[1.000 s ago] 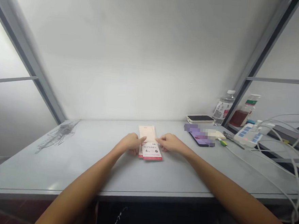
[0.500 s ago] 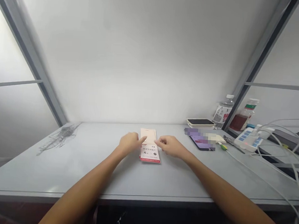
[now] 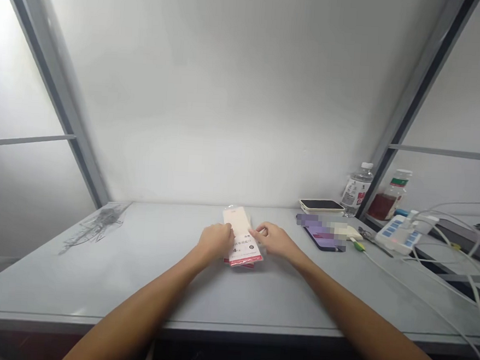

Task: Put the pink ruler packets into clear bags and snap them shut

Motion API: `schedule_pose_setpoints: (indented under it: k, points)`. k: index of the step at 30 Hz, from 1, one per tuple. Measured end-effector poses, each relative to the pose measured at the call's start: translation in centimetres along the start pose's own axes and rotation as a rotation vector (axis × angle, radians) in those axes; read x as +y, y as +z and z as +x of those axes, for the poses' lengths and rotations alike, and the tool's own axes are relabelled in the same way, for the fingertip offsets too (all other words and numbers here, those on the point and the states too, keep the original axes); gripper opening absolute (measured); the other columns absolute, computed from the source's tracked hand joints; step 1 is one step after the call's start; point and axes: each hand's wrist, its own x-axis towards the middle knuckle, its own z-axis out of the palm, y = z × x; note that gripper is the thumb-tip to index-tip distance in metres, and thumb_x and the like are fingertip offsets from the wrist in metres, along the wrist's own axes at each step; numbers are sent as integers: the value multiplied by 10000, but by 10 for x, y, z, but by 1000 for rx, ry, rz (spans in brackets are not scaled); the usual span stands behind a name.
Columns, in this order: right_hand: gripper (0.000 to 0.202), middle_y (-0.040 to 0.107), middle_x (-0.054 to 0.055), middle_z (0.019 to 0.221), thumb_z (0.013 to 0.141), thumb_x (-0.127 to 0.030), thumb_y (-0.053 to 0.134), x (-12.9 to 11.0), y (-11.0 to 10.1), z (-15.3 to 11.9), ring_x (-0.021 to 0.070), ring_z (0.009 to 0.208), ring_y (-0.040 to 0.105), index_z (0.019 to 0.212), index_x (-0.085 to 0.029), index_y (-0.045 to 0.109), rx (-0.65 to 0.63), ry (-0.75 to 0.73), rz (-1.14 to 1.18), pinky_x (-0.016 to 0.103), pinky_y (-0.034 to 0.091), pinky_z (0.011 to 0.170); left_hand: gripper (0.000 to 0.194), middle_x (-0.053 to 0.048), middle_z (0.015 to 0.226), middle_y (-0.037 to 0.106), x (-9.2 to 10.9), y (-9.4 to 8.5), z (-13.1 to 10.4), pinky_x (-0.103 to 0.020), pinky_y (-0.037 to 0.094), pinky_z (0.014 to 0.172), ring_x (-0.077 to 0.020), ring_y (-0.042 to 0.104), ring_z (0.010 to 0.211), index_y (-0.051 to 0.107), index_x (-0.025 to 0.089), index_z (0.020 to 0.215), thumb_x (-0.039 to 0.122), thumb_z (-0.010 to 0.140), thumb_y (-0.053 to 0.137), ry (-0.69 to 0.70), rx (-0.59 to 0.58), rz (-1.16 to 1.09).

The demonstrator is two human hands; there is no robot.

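Note:
A white and red packet point(image 3: 245, 248) in clear plastic lies tilted near the middle of the grey desk, over another red-edged packet point(image 3: 249, 266) that shows beneath its lower edge. On its left side, my left hand point(image 3: 218, 240) is closed with the thumb on the packet's edge. My right hand point(image 3: 272, 238) pinches the right edge of the upper packet between thumb and curled fingers.
Two phones, one black-screened point(image 3: 322, 204) and one purple point(image 3: 318, 232), lie at the right. Beyond them are a clear bottle point(image 3: 356, 191), a bottle of red liquid point(image 3: 389, 198), a power strip point(image 3: 398, 233) and white cables. A dark drawing point(image 3: 101, 221) marks the desk's left side.
The upper packet has turned askew, uncovering part of the one beneath. My left hand has moved slightly right onto its edge, and my right hand has closed on its other side.

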Motion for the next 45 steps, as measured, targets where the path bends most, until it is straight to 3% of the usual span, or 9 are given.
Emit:
schedule_pose_setpoints:
  k: [6,12,20,32,40,45]
  points:
    - [429,653,66,751,766,-532,473,-11,0,-6,141,582,568,863,-137,609,-179,-31,246,220,373,444,307,-62,770,621,14,1,-8,-272,320,548,-181,563,629,511,198,841,331,886,238,132,46,-40]
    - [264,681,69,826,754,-377,538,-13,5,-10,204,738,622,843,-152,643,-174,-84,328,266,471,594,324,-82,772,613,15,3,-10,-285,303,522,-203,551,616,479,184,841,371,885,218,170,58,-35]
    - [174,674,59,729,729,-277,526,-9,3,-11,203,656,619,752,-137,627,-140,-87,270,258,452,534,268,-68,756,607,10,-9,-10,-276,310,512,-176,522,586,477,196,813,278,881,232,319,-64,-33]
    - [198,666,49,715,727,-268,482,-6,7,-9,183,631,602,708,-131,623,-192,-132,188,238,429,511,256,-82,724,605,13,-9,-11,-289,335,514,-194,538,584,504,171,784,260,851,273,322,-107,-3]
    - [163,598,9,578,683,-259,523,-8,10,-12,143,547,534,596,-137,586,-246,-156,146,212,368,447,289,-36,596,577,4,-19,-11,-253,287,431,-142,469,487,501,194,620,346,796,331,327,-223,-131]
    - [151,589,4,567,676,-263,533,-7,12,-12,141,549,527,611,-141,594,-249,-151,145,211,367,448,232,-10,575,559,3,-11,-9,-235,270,408,-118,440,472,477,194,586,313,750,364,303,-216,-220]
